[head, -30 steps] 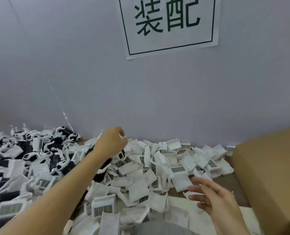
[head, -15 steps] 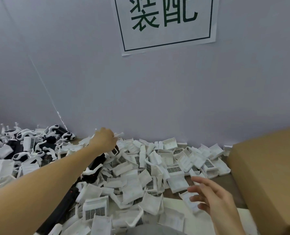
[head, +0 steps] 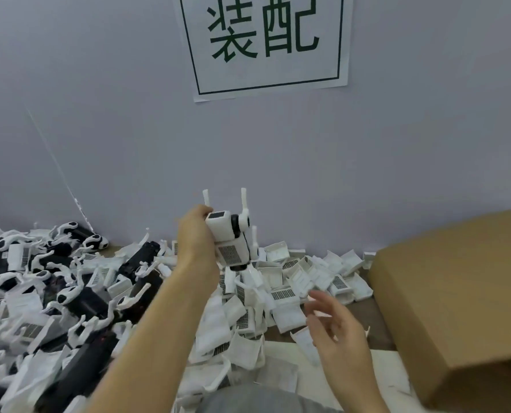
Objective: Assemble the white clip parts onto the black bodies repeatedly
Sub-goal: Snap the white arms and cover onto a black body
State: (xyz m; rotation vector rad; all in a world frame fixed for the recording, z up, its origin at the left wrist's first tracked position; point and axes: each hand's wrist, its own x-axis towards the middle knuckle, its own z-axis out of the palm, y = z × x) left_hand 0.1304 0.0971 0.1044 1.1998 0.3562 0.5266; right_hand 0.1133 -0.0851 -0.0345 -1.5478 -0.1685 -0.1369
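My left hand (head: 195, 234) grips a black body with white parts on it (head: 229, 236) and holds it up above the pile; two white prongs stick up from its top. My right hand (head: 336, 326) hovers lower right with relaxed, spread fingers, holding nothing. Below lies a heap of loose white clip parts (head: 284, 293) with grilled faces. On the left is a heap of black bodies with white arms (head: 69, 293).
A brown cardboard box (head: 457, 308) stands at the right, close to my right hand. A grey wall with a white sign (head: 263, 43) closes off the back. Parts cover most of the table (head: 361, 314), bare in a strip by the box.
My left hand has lifted a black and white piece out of the pile and brought it up toward the middle. My right hand has stayed low at the right.
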